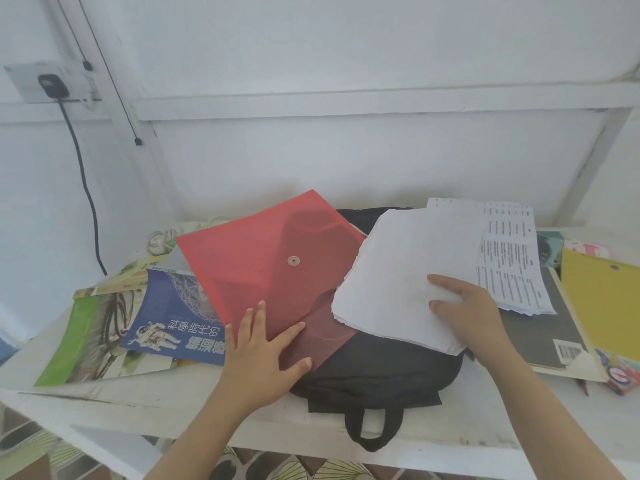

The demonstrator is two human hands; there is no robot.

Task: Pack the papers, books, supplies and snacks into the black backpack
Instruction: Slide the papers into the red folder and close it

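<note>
The black backpack (374, 372) lies flat on the white table (194, 410), its carry loop hanging over the front edge. A translucent red snap envelope (263, 268) rests across its left side, and my left hand (263, 358) holds the envelope's near corner with the thumb under its edge. My right hand (471, 313) grips a stack of white papers (408, 271) from the right, thumb on top, over the backpack's right part. A blue book (169, 317) and a green book (90, 337) lie at the left.
Printed sheets (509, 258) and a dark book with a barcode (540, 334) lie right of the backpack. A yellow folder (602, 303) and a colourful small box (623, 375) sit at the far right. A coiled white cable (162, 239) lies at the back left.
</note>
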